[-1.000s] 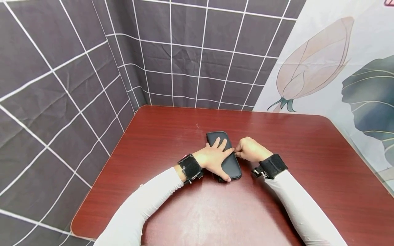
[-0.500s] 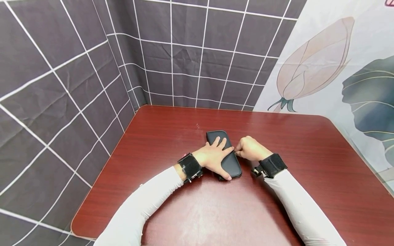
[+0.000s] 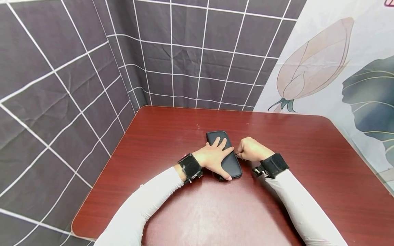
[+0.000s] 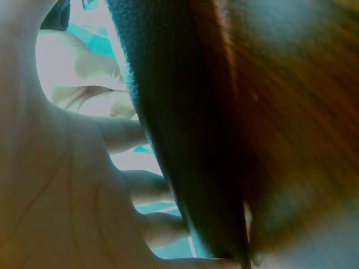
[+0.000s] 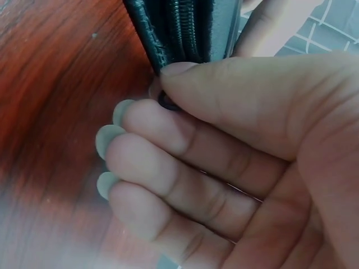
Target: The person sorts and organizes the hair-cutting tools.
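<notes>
A black zip-up wallet (image 3: 231,167) with a leathery surface lies slantwise on the table. Across its top my left hand (image 3: 214,158) rests with the fingers spread, pressing it down. At the wallet's right edge is my right hand (image 3: 250,149), fingers curled in. The right wrist view shows the zipper teeth (image 5: 185,28) running along that edge, and the dark ring-like zipper pull (image 5: 166,102) pinched between thumb and forefinger. In the left wrist view the wallet's dark side (image 4: 174,112) appears beside the palm, with the fingers reaching over it.
The reddish-brown wooden table (image 3: 172,126) has rounded corners. A grey cloth with a white grid (image 3: 187,61) hangs behind and to the left, and a white flower-print cloth (image 3: 317,85) hangs on the right. Black straps with small cameras circle both wrists.
My right hand has shifted very slightly along the wallet's edge, toward me and to the right. The left hand and the wallet stay nearly where they were.
</notes>
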A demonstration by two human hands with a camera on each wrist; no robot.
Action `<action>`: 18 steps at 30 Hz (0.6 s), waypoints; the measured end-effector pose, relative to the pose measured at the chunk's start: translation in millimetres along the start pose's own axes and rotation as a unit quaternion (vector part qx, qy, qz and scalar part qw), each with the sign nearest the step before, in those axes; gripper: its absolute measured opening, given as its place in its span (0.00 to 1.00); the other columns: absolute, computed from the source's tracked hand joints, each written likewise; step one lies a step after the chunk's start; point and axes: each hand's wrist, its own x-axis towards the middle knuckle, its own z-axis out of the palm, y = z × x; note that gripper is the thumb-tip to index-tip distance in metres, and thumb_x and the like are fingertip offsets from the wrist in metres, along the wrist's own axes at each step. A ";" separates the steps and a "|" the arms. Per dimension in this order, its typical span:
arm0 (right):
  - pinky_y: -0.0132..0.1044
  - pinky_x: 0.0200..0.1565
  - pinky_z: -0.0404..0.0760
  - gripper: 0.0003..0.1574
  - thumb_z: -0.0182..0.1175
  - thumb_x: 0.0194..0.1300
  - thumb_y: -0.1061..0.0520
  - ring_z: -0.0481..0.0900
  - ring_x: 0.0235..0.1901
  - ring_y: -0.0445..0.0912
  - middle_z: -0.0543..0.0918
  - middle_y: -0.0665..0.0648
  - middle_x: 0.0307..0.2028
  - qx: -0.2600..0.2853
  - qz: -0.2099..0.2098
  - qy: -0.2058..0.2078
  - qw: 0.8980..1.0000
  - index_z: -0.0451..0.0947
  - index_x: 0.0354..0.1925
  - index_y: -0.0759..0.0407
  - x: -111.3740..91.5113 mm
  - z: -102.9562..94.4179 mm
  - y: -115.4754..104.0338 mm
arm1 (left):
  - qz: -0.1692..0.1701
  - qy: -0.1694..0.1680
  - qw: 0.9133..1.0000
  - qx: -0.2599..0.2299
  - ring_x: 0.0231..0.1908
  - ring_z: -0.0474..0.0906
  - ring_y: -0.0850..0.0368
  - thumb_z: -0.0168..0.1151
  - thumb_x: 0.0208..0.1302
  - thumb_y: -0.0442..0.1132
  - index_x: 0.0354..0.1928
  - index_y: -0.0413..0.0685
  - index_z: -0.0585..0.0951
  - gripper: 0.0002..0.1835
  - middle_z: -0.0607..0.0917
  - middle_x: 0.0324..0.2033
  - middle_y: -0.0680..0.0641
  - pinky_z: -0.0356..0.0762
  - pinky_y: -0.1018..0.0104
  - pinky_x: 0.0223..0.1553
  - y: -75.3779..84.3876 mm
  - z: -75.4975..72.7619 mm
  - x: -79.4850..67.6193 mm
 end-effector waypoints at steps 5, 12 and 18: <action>0.27 0.21 0.65 0.20 0.68 0.50 0.71 0.66 0.14 0.32 0.70 0.39 0.09 0.011 0.000 -0.017 1.000 0.78 0.10 0.53 -1.8 -2.8 -1.4 | 0.001 -0.001 1.000 -0.001 0.83 0.40 0.37 0.68 0.45 0.81 0.84 0.65 0.52 0.67 0.47 0.84 0.39 0.60 0.29 0.72 -1.0 0.7 1.3; 0.27 0.20 0.72 0.17 0.66 0.48 0.73 0.70 0.13 0.29 0.76 0.42 0.09 0.021 -0.017 -0.024 0.999 0.82 0.12 0.57 -4.5 -6.2 -3.0 | 0.001 -0.001 1.000 0.000 0.83 0.41 0.38 0.68 0.45 0.81 0.84 0.65 0.52 0.67 0.47 0.84 0.40 0.60 0.29 0.73 -1.1 -0.3 1.0; 0.27 0.20 0.75 0.19 0.62 0.47 0.74 0.71 0.12 0.28 0.77 0.44 0.09 0.029 -0.011 -0.038 0.999 0.80 0.10 0.56 -5.8 -7.0 -4.2 | -0.002 -0.002 1.000 0.000 0.83 0.41 0.38 0.68 0.44 0.82 0.84 0.66 0.52 0.67 0.47 0.84 0.40 0.60 0.30 0.73 -1.3 0.4 1.1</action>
